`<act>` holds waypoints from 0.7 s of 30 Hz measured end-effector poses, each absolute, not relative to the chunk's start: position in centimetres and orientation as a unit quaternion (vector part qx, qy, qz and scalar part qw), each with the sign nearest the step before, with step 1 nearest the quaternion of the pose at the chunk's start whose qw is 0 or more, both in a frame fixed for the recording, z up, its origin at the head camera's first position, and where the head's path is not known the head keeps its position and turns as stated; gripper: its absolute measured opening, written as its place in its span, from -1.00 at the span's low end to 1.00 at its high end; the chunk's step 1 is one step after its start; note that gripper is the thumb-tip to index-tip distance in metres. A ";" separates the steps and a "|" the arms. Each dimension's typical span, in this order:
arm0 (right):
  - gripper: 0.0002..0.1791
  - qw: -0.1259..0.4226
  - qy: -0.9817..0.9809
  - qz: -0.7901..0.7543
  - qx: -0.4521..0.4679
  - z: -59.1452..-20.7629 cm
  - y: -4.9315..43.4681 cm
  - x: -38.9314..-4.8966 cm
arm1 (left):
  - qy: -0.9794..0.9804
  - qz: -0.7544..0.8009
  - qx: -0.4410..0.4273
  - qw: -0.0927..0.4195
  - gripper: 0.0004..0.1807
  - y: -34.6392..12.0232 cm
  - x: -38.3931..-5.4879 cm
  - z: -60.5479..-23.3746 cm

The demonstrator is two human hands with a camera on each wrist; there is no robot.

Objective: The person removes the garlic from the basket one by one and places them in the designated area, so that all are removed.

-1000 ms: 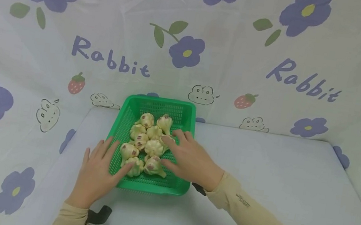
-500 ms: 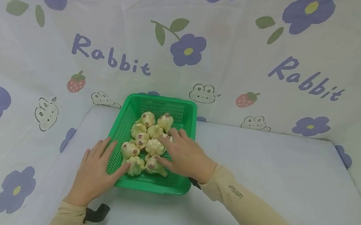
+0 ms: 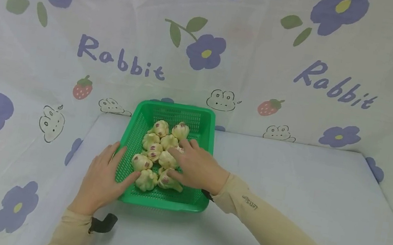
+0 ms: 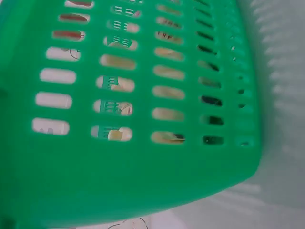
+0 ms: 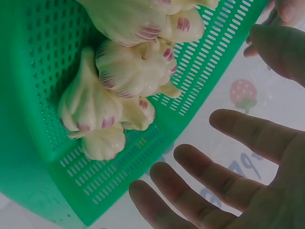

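Observation:
A green plastic basket [image 3: 165, 205] with slotted walls holds several garlic bulbs [image 3: 146, 180], pale with purple streaks. My left hand [image 3: 100, 182] lies along its left rim, fingers extended, thumb reaching over the near left corner. Only the slotted outer wall of the basket [image 4: 114, 167] fills the left wrist view. My right hand [image 3: 198, 168] is over the right side, its fingertips overlapping the bulbs in the head view. In the right wrist view, the fingers [image 5: 205, 179] are spread and apart from the garlic [image 5: 138, 69], holding nothing.
The basket stands near the back edge of a table with a white cover [image 3: 284, 195]. Behind it hangs a white cloth [image 3: 254, 42] printed with flowers, rabbits and strawberries. A black wrist mount [image 3: 104, 224] sits by the left wrist.
My right hand has drifted left, farther over the bulbs. The left hand has shifted slightly up and left along the rim. The garlic stays in the basket.

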State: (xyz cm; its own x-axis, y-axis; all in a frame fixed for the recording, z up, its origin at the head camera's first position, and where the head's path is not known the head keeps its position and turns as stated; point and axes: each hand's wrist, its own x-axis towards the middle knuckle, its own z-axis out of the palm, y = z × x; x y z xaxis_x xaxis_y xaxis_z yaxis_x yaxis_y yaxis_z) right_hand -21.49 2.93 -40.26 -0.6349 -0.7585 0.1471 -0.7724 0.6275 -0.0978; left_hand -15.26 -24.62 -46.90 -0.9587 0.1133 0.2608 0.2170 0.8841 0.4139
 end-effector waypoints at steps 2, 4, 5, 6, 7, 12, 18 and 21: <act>-0.44 0.043 -0.902 0.076 0.424 -40.3 2.9 -21.6 | -0.965 -0.224 -0.089 0.107 -0.05 -24.8 -15.7 -46.7; -0.43 0.039 -0.902 0.076 0.424 -40.4 2.9 -21.7 | -0.966 -0.221 -0.091 0.096 -0.03 -24.9 -16.3 -46.6; -0.43 0.037 -0.902 0.076 0.424 -40.4 2.9 -21.8 | -0.967 -0.219 -0.091 0.089 -0.02 -25.0 -16.5 -46.5; -0.43 0.035 -0.902 0.073 0.424 -40.5 2.8 -21.9 | -0.968 -0.217 -0.091 0.083 0.00 -25.1 -16.7 -46.5; -0.42 0.031 -0.903 0.070 0.423 -40.6 2.8 -21.9 | -0.969 -0.216 -0.091 0.078 0.02 -25.2 -17.0 -46.5; -0.42 0.007 -0.906 0.075 0.416 -40.8 2.4 -22.0 | -0.969 -0.217 -0.091 0.069 0.06 -25.7 -17.8 -46.5; -0.52 -0.046 -0.911 0.073 0.402 -40.7 1.3 -21.9 | -0.969 -0.219 -0.092 0.062 0.09 -25.8 -18.4 -46.9; -0.59 -0.072 -0.916 0.063 0.390 -40.9 0.7 -21.9 | -0.969 -0.220 -0.096 0.061 0.10 -25.8 -18.6 -47.1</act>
State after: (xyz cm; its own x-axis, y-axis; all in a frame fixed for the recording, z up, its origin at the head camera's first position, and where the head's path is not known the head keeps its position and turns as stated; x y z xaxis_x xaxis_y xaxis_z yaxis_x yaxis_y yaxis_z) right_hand -21.86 0.65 -40.89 -0.6848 -0.7241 -0.0824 -0.7058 0.6871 -0.1723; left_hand -18.59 -25.80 -47.14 -0.9740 0.1593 0.1613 0.2133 0.8851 0.4137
